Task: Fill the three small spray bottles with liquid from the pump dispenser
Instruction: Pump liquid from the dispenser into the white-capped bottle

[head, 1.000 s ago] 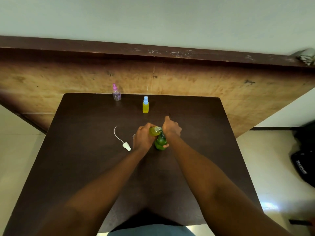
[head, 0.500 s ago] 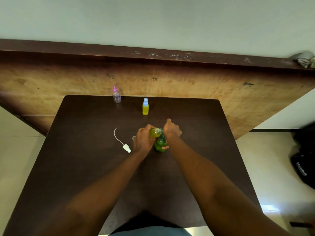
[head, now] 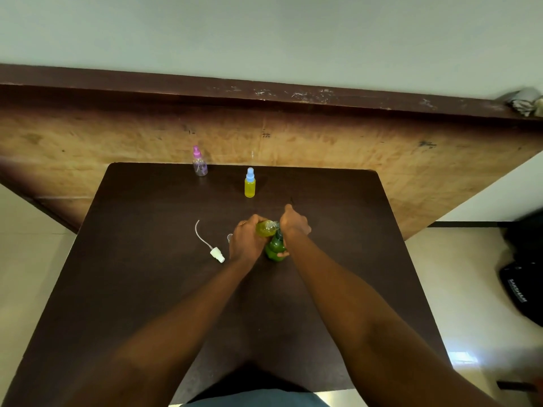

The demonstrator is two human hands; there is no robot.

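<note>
Left hand (head: 246, 241), just left of the frame's centre, curls its fingers round a small clear spray bottle without its top, holding yellow-green liquid (head: 266, 228). That bottle is tilted, with its open neck towards the right hand. Right hand (head: 294, 227) sits at centre, fingers curled down over the top of the green plastic pump dispenser (head: 276, 247), which stands on the dark brown wooden table (head: 338, 230). The small bottle's mouth lies right at the dispenser's head, under the right hand; whether liquid is running cannot be told.

Left of the left hand, a white spray head with a thin curved dip tube (head: 216, 254) lies flat on the table, and a tiny clear cap (head: 229, 237) stands just beside the left hand. Towards the table's far edge, above centre, a small spray bottle with a blue top, full of yellow liquid (head: 249, 185), stands upright. Further left, at the far edge, stands a small clear spray bottle with a pink top (head: 200, 164).
</note>
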